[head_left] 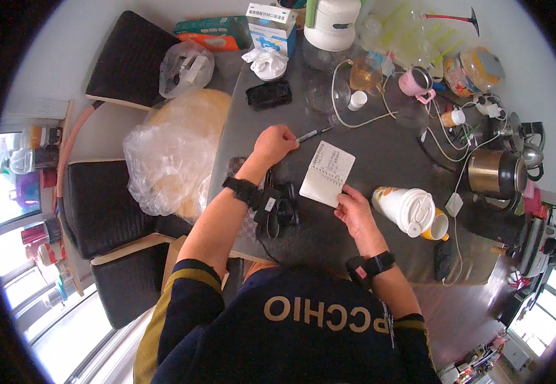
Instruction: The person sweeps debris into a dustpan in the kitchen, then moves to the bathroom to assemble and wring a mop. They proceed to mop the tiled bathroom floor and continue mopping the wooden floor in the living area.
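My left hand [274, 145] pinches one end of a slim pen [312, 134], whose dark tip points away to the upper right, low over the dark table [268, 120]. With thumb and fingers, my right hand [355, 215] grips the near corner of a small spiral-bound notebook [328, 173]. It lies open, its far page bearing handwriting and its near page looking blank. Close to my left wrist sits a black strapped object [285, 204], partly hidden by the arm; its kind is unclear.
Right of my right hand are a white lidded cup [407, 209] and a yellow mug [437, 225]. Beyond stand a pink mug [416, 82], a glass cup [365, 76] and a black case [269, 94]. White cables [364, 124] trail across the table. Plastic-wrapped goods [172, 158] rest at left.
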Tool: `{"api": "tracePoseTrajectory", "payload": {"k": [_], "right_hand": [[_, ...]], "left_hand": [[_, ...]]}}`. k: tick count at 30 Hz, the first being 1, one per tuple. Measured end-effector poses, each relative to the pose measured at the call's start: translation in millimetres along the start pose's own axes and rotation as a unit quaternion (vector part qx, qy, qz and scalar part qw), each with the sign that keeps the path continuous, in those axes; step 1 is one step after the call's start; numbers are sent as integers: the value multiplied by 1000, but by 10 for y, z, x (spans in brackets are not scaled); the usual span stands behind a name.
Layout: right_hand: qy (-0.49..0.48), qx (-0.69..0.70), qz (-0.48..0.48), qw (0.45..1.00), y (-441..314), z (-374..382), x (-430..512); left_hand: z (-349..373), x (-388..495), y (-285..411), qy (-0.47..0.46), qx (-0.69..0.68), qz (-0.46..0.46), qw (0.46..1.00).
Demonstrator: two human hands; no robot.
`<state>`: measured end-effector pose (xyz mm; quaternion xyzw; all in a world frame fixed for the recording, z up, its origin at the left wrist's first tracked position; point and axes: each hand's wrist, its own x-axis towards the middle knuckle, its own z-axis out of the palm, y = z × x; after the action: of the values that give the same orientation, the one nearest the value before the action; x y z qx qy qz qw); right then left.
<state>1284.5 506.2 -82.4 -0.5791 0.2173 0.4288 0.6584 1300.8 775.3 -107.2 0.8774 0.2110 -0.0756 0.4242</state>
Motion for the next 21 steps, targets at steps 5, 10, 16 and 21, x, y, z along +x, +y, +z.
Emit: {"api": "tracePoseTrajectory", "payload": {"k": [5, 10, 16, 21], "right_hand": [[13, -22, 10, 1000, 81, -86, -72], [-1, -49, 41, 998, 128, -105, -124], [-135, -29, 62, 988, -13, -58, -176], [-137, 76, -105, 982, -113, 27, -81]], "left_hand": [[-78, -245, -87, -79, -113, -29, 990], [-60, -335, -33, -158, -257, -69, 951], [130, -349, 27, -144, -253, -27, 956], [0, -461, 83, -86, -246, -48, 964]]}}
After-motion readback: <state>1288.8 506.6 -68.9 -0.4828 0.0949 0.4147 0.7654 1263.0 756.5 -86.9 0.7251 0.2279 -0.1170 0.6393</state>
